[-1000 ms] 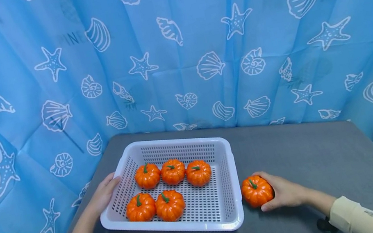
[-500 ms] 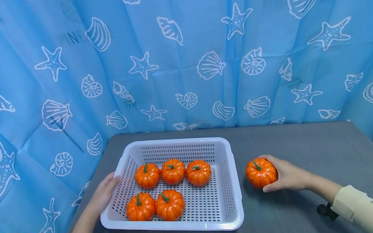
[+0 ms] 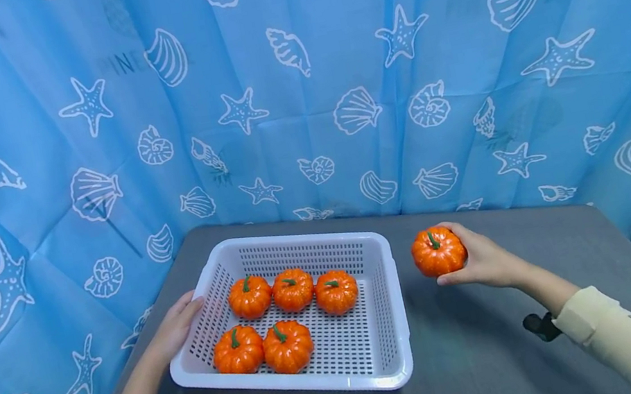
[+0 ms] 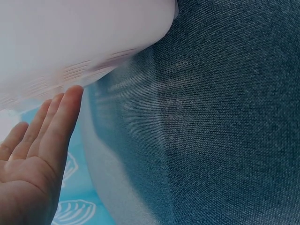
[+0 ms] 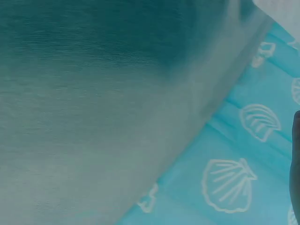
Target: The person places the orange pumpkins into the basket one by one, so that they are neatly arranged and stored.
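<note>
In the head view, my right hand (image 3: 487, 259) grips a small orange pumpkin (image 3: 438, 251) with a green stem. It is held above the table, right of a white perforated basket (image 3: 398, 323). Only a dark sliver of that hand shows at the right edge of the right wrist view. My left hand (image 3: 176, 327) touches the basket's left side. Its fingers look straight against the outer wall in the left wrist view. Inside the basket, three pumpkins (image 3: 292, 290) form a back row and two more (image 3: 288, 347) sit at the front left.
The basket stands on a grey cloth-covered table (image 3: 523, 259), left of its middle. A blue curtain (image 3: 296, 87) with white shells and starfish hangs behind the table and along its left and right sides. The basket's right part shows bare perforated floor (image 3: 347, 343).
My right hand has lifted the pumpkin off the table and carried it up, away from me and slightly right. The left hand, the basket and the pumpkins inside have stayed put.
</note>
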Available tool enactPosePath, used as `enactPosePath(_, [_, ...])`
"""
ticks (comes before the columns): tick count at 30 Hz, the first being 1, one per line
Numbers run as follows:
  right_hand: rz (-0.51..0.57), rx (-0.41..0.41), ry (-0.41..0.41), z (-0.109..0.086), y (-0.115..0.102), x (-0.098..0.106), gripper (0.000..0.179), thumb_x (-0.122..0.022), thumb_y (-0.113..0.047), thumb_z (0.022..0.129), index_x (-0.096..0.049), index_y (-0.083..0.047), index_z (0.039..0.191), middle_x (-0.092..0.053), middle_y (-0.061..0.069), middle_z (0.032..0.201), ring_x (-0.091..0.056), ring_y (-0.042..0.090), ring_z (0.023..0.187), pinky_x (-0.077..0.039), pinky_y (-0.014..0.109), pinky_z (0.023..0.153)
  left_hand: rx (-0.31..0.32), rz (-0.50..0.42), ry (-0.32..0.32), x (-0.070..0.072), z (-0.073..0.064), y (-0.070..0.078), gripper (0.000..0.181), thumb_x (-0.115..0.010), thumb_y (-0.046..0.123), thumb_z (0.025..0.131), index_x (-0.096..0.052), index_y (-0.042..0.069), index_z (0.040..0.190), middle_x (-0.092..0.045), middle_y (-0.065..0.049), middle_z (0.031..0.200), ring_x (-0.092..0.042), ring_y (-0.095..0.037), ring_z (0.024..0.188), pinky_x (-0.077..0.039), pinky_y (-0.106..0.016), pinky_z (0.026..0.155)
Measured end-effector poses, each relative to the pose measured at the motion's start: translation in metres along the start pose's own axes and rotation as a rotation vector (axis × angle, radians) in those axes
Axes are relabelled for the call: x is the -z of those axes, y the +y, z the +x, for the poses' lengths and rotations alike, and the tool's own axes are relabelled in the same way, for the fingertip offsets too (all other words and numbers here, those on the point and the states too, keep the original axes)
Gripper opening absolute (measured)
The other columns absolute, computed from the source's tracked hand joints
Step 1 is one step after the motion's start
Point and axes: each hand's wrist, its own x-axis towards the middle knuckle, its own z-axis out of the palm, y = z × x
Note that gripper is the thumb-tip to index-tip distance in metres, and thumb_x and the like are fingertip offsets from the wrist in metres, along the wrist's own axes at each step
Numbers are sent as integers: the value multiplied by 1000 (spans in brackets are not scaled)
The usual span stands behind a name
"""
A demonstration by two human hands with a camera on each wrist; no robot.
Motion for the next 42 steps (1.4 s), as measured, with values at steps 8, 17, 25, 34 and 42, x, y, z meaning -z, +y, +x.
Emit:
enactPosePath(8, [45, 29, -7, 21, -24, 0, 91, -84, -33, 71, -30, -10, 140, -49, 13, 130, -54, 30, 109, -55, 46, 85, 4, 17, 14, 0, 0, -1, 56, -36, 47, 100, -27, 16, 146, -48, -27, 135, -66, -34, 101, -58, -49, 72])
enactPosePath(17, [101, 109, -63, 39, -40, -8, 88, -85, -27, 70, -31, -12, 139, -50, 10, 128, -54, 27, 108, -56, 39, 85, 1, 14, 3, -1, 1, -2, 59, -37, 49, 99, -25, 17, 147, -48, -27, 135, -66, -32, 100, -58, -49, 72])
enactPosePath(25, [139, 174, -194, 55, -61, -18, 83, -85, -22, 70, -35, -15, 136, -52, 6, 126, -55, 24, 108, -54, 38, 88, -4, 9, -6, 0, 0, -1, 60, -36, 50, 99, -24, 18, 148, -48, -27, 135, -66, -34, 101, -58, -49, 71])
enactPosePath(34, [106, 198, -401, 70, -78, -44, 89, -84, -32, 70, -33, -15, 140, -51, 2, 129, -55, 20, 110, -53, 38, 91, 12, -4, -7, -1, 1, -1, 58, -36, 49, 99, -25, 17, 147, -48, -27, 135, -66, -34, 101, -58, -50, 72])
enactPosePath(42, [72, 200, -527, 74, -87, -72, 85, -86, -29, 67, -37, -19, 137, -50, -5, 130, -51, 15, 113, -46, 39, 100, 11, 12, 1, -1, 0, -2, 59, -36, 51, 99, -24, 20, 147, -48, -26, 135, -65, -34, 102, -58, -49, 72])
